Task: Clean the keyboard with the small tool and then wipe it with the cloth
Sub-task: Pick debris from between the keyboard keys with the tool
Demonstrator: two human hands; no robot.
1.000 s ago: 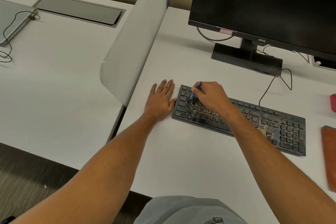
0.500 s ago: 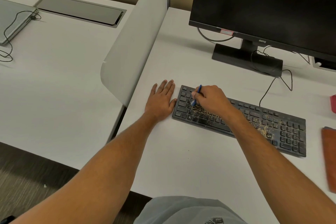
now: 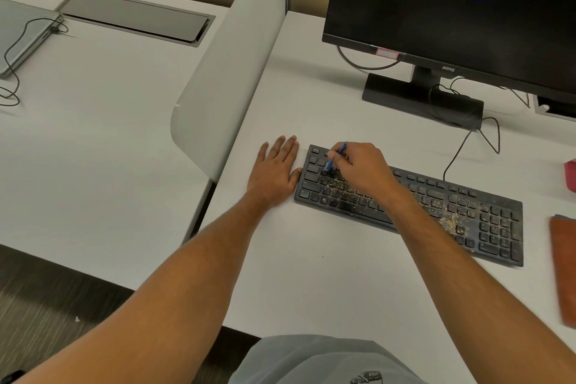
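white desk (image 3: pixel 311 274): small blue tool (image 3: pixel 335 156) pinched over keyboard (image 3: pixel 486 221).

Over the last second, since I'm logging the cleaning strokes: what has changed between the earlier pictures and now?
Very little. The right hand keeps gripping the small blue tool, shifting only slightly over the upper-left keys of the keyboard. The left hand stays flat on the desk beside the keyboard's left end. The crumbs and the keyboard look unmoved.

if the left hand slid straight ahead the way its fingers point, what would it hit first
Probably nothing nearby. The left hand lies flat on the desk, fingers pointing away from the person, beside the keyboard. Ahead is bare desk; the monitor stands off to the right, though depth is unclear.
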